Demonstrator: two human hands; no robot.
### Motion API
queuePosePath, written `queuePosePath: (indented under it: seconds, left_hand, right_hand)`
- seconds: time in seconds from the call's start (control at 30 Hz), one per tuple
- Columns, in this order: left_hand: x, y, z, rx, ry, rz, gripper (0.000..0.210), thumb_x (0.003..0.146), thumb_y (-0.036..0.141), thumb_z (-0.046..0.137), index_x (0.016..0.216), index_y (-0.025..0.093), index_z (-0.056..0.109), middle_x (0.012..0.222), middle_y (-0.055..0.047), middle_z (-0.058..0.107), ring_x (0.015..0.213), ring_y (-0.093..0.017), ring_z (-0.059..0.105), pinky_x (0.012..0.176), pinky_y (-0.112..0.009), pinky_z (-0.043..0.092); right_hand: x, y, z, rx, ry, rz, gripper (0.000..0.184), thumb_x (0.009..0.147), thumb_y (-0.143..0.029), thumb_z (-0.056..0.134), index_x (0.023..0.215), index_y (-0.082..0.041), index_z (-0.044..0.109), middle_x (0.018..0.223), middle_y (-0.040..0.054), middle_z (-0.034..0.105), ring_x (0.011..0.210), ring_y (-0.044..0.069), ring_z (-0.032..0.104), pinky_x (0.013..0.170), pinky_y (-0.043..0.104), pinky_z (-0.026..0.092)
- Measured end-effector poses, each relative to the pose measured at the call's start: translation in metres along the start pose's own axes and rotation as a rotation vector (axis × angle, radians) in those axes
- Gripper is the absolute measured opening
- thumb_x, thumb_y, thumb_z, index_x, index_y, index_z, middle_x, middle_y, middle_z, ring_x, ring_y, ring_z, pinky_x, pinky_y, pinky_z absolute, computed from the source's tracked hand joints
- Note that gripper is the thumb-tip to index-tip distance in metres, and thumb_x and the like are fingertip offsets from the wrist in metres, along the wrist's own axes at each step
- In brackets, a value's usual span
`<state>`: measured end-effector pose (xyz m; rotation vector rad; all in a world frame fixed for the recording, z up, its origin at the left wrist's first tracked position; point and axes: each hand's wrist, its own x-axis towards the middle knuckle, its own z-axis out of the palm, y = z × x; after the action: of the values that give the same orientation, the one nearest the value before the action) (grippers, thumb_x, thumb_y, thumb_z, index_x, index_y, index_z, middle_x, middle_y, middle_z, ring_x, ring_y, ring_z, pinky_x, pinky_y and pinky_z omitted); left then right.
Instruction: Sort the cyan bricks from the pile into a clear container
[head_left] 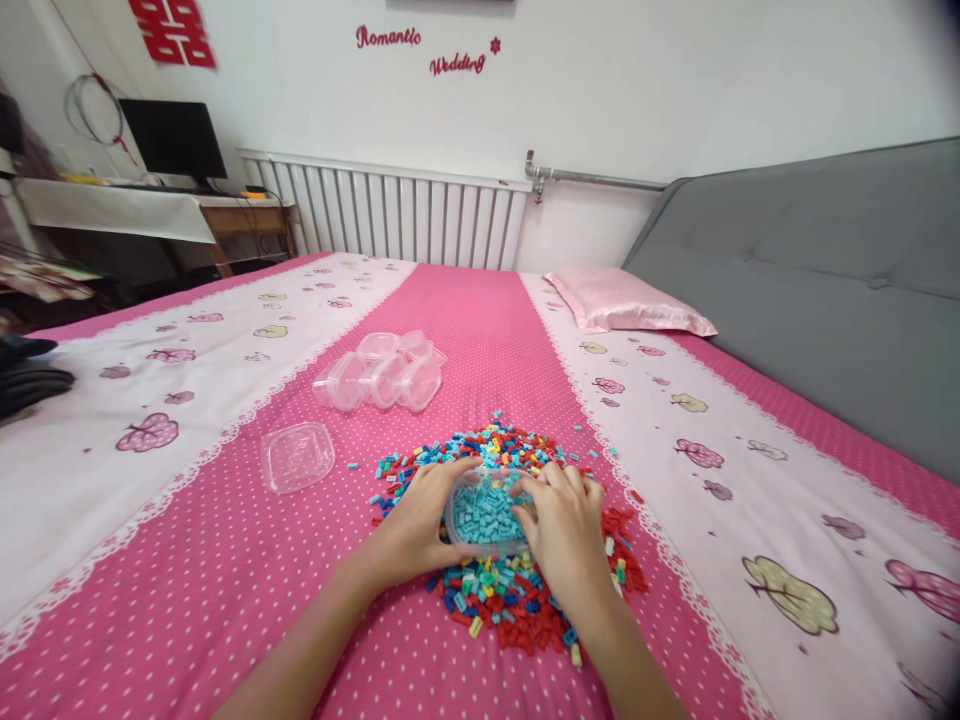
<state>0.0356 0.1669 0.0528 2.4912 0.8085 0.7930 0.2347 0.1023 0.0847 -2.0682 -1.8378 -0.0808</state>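
A clear plastic container [452, 520] filled with light-blue toy bricks [487, 512] sits over a heap of mixed toy bricks [517, 630]. My left hand [420, 520] grips the container from its left side, with the thumb at the near edge and the fingers at the far edge. At the right side of the container, my right hand [562, 520] reaches over the rim. Its thumb and index finger curl together above the light-blue bricks, and whatever they pinch is too small to make out. Red, blue, yellow, green and white bricks spread around both hands.
Several clear containers [382, 375] lie grouped farther back on the pink dotted bedspread [465, 310]. A clear lid [298, 457] rests flat at the left. Behind are a pink pillow [626, 300], a grey headboard [810, 240] and a white radiator [390, 210].
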Motion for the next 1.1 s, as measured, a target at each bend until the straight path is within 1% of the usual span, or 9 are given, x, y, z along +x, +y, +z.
queuePosePath:
  seconds: [0.17, 0.37, 0.5, 0.63, 0.8, 0.9, 1.03, 1.1]
  left_hand:
    - [-0.0004, -0.0001, -0.0008, -0.003, -0.016, 0.001, 0.093, 0.078, 0.050, 0.081, 0.149, 0.029, 0.024, 0.142, -0.011, 0.052, 0.129, -0.031, 0.050, 0.108, -0.045, 0.040]
    - [-0.0007, 0.0009, -0.0023, -0.003, -0.014, 0.014, 0.091, 0.079, 0.049, 0.081, 0.148, 0.030, 0.025, 0.145, -0.011, 0.050, 0.130, -0.031, 0.050, 0.110, -0.045, 0.039]
    - [-0.0003, 0.0021, -0.0026, -0.009, -0.008, 0.026, 0.091, 0.079, 0.052, 0.080, 0.149, 0.030, 0.025, 0.146, -0.011, 0.050, 0.129, -0.031, 0.050, 0.109, -0.045, 0.040]
    - [0.0001, 0.0017, -0.0019, -0.004, 0.001, 0.032, 0.090, 0.080, 0.051, 0.079, 0.149, 0.031, 0.025, 0.143, -0.010, 0.052, 0.127, -0.031, 0.052, 0.108, -0.045, 0.041]
    - [0.0000, 0.0006, -0.0012, -0.006, -0.009, 0.034, 0.092, 0.078, 0.049, 0.081, 0.149, 0.031, 0.024, 0.143, -0.010, 0.052, 0.128, -0.030, 0.051, 0.108, -0.044, 0.041]
    - [0.0001, 0.0006, -0.0010, -0.004, -0.003, 0.036, 0.092, 0.078, 0.049, 0.081, 0.149, 0.030, 0.025, 0.143, -0.010, 0.052, 0.128, -0.030, 0.051, 0.108, -0.044, 0.040]
    - [0.0001, 0.0007, -0.0010, -0.004, -0.004, 0.035, 0.093, 0.078, 0.050, 0.082, 0.148, 0.030, 0.025, 0.142, -0.010, 0.053, 0.127, -0.030, 0.051, 0.107, -0.043, 0.041]
    - [-0.0003, 0.0006, -0.0008, -0.004, -0.002, 0.037, 0.093, 0.077, 0.051, 0.081, 0.148, 0.030, 0.026, 0.143, -0.010, 0.052, 0.127, -0.030, 0.051, 0.107, -0.043, 0.041]
  right_hand:
    - [0.0009, -0.0009, -0.0010, 0.020, -0.017, 0.007, 0.011, 0.087, -0.020, 0.072, 0.088, -0.030, 0.077, 0.093, 0.0046, 0.066, 0.101, 0.026, 0.055, 0.090, 0.042, 0.031]
    - [0.0001, 0.0008, -0.0028, -0.003, -0.065, -0.006, 0.007, 0.084, -0.024, 0.076, 0.085, -0.031, 0.078, 0.098, 0.0049, 0.066, 0.105, 0.027, 0.055, 0.093, 0.043, 0.030]
    - [-0.0015, -0.0015, -0.0040, -0.051, -0.087, 0.002, 0.006, 0.078, -0.027, 0.082, 0.083, -0.030, 0.078, 0.101, 0.0060, 0.066, 0.107, 0.029, 0.054, 0.094, 0.045, 0.030]
    - [-0.0019, -0.0033, -0.0019, -0.065, -0.054, 0.001, 0.005, 0.079, -0.026, 0.082, 0.079, -0.029, 0.078, 0.099, 0.0059, 0.066, 0.105, 0.028, 0.054, 0.094, 0.046, 0.030]
    - [-0.0005, -0.0013, 0.0017, -0.003, 0.036, -0.006, 0.006, 0.080, -0.025, 0.081, 0.078, -0.030, 0.077, 0.093, 0.0041, 0.066, 0.099, 0.025, 0.054, 0.092, 0.044, 0.030]
    - [-0.0006, -0.0010, 0.0026, -0.011, 0.053, -0.006, 0.006, 0.080, -0.026, 0.080, 0.079, -0.030, 0.077, 0.093, 0.0046, 0.065, 0.100, 0.026, 0.054, 0.091, 0.044, 0.030]
    - [-0.0006, -0.0011, 0.0029, -0.037, 0.082, 0.027, 0.009, 0.076, -0.023, 0.083, 0.079, -0.028, 0.075, 0.093, 0.0051, 0.063, 0.099, 0.027, 0.052, 0.091, 0.043, 0.030]
    - [0.0000, -0.0009, 0.0032, -0.019, 0.093, 0.016, 0.012, 0.075, -0.022, 0.084, 0.077, -0.027, 0.074, 0.092, 0.0041, 0.062, 0.098, 0.026, 0.052, 0.091, 0.043, 0.030]
